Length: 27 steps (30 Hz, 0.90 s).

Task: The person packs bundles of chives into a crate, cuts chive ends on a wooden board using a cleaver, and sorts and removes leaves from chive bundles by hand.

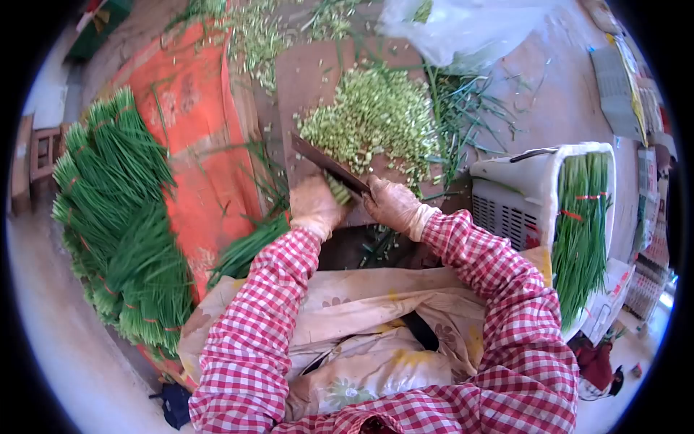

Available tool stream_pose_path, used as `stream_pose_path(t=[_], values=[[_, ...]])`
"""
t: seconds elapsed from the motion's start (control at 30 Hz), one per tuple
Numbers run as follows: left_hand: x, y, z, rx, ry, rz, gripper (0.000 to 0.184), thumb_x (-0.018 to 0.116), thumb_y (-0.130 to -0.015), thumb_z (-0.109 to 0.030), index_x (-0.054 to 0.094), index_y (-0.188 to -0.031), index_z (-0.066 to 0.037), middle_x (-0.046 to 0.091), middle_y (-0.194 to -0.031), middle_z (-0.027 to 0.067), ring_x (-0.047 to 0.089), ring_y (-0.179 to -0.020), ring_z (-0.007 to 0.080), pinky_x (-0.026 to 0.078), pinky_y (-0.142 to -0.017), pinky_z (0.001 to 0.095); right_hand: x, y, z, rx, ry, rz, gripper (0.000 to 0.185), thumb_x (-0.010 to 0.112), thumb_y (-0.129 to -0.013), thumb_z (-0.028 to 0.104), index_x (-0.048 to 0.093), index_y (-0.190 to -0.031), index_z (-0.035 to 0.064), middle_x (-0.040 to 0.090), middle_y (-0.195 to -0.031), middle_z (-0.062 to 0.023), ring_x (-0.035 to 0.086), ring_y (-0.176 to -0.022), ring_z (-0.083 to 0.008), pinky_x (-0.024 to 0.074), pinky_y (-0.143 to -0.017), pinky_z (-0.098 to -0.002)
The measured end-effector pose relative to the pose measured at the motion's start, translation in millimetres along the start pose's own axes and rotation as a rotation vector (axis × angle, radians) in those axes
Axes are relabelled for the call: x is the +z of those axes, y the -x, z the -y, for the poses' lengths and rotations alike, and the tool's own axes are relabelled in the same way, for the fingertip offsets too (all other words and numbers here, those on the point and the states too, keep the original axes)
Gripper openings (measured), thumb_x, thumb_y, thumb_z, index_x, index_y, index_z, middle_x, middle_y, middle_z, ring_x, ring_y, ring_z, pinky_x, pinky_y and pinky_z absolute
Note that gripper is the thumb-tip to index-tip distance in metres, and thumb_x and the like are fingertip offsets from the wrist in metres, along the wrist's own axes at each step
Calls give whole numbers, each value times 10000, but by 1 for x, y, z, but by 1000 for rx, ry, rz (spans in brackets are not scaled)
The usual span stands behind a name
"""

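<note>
Knife [329, 164] in right fingers [374, 191], green stalks [337, 189] in left fingers [328, 202].

Centre frame, the right hand [391, 205] grips a knife [330, 166] beside the left hand [316, 204], which holds green stalks [337, 189]; chopped pieces [372, 116] heap on the board [302, 76] above. Bundled greens [119, 195] lie left; a white basket [510, 177] stands right.

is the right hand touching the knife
Touching. The head view shows the right hand closed on the near end of the knife, with the blade reaching out from it and no gap between them.
</note>
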<state>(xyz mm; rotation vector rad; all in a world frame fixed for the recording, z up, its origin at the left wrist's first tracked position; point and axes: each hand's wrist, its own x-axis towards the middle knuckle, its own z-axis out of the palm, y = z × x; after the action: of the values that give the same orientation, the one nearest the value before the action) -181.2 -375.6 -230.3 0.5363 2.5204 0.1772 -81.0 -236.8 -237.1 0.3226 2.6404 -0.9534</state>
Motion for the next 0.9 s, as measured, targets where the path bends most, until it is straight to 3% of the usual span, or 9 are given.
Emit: stream_pose_path(t=[0.1, 0.3, 0.33, 0.43, 0.5, 0.6, 0.7, 0.83, 0.9], values=[[-4, 17, 9, 138, 4, 129, 578, 803, -570, -443, 601, -939, -47, 644, -899, 175, 633, -867, 352, 509, -743, 447, -22, -4, -4, 1, 90, -37, 267, 504, -903, 238, 476, -985, -14, 611, -808, -260, 625, -718, -417, 492, -616, -512], [-61, 97, 1, 536, 184, -626, 603, 820, -602, -361, 570, -1046, -38, 632, -897, 140, 617, -802, 342, 504, -739, 427, -25, -17, -19, 129, 387, -284, 273, 481, -883, 59, 491, -1153, 21, 596, -1054, -220, 631, -918, -347, 528, -742, -426], [-81, 114, -2, 605, 318, -649, 534, 817, -668, -207, 535, -1086, -32, 627, -969, 113, 643, -838, 261, 519, -756, 372, -30, -5, -6, 157, 415, -234, 363, 499, -869, 79, 472, -1231, 65, 581, -1111, -198, 613, -966, -369, 514, -792, -426], [-107, 148, -2, 576, 828, -550, 515, 739, -718, -3, 471, -1156, -31, 605, -1030, 84, 630, -909, 196, 531, -804, 324, -70, 38, 23, -81, -80, 295, 687, 732, -751, 319, 456, -1292, -1, 554, -1233, -222, 532, -1149, -357, 416, -985, -419], [-130, 169, -13, 588, 1088, -499, 535, 700, -742, 100, 440, -1192, -30, 594, -1060, 70, 624, -944, 164, 537, -828, 300, -79, 91, 69, -384, -497, 168, 1104, 794, -693, 413, 147, -1444, -71, 292, -1440, -310, 322, -1348, -347, 256, -1116, -360], [-152, 211, -55, 519, 1524, -406, 665, 860, -646, -160, 460, -1152, 5, 615, -1053, 89, 622, -919, 158, 518, -786, 294, -45, 119, 126, -537, -629, -267, 993, 831, -680, 317, 250, -1408, -26, 361, -1415, -186, 374, -1302, -274, 277, -1106, -371], [-187, 250, -52, 812, 1035, -328, 1079, 909, -570, -187, 242, -1393, 22, 520, -1200, 132, 526, -1119, 211, 438, -972, 334, -67, 156, 161, -260, -2302, 72, 850, 849, -670, 157, 359, -1357, 50, 466, -1347, -84, 483, -1204, -205, 407, -1017, -341], [-179, 249, -30, 1157, 1094, -36, 1319, 906, -552, -231, -5, -1502, -154, 312, -1478, 120, 351, -1322, 243, 330, -1077, 382, -71, 180, 150, -541, -1144, -445, 823, 858, -665, 207, 399, -1330, 56, 520, -1280, -65, 529, -1126, -172, 437, -975, -333], [-165, 252, -30, 1086, 1204, 80, 1191, 873, -630, -235, 67, -1504, -166, 385, -1450, 59, 420, -1282, 215, 400, -1025, 348, -73, 195, 170, -599, -1392, -450, 815, 848, -680, 207, 398, -1342, 54, 497, -1301, -73, 492, -1164, -163, 415, -995, -338]])
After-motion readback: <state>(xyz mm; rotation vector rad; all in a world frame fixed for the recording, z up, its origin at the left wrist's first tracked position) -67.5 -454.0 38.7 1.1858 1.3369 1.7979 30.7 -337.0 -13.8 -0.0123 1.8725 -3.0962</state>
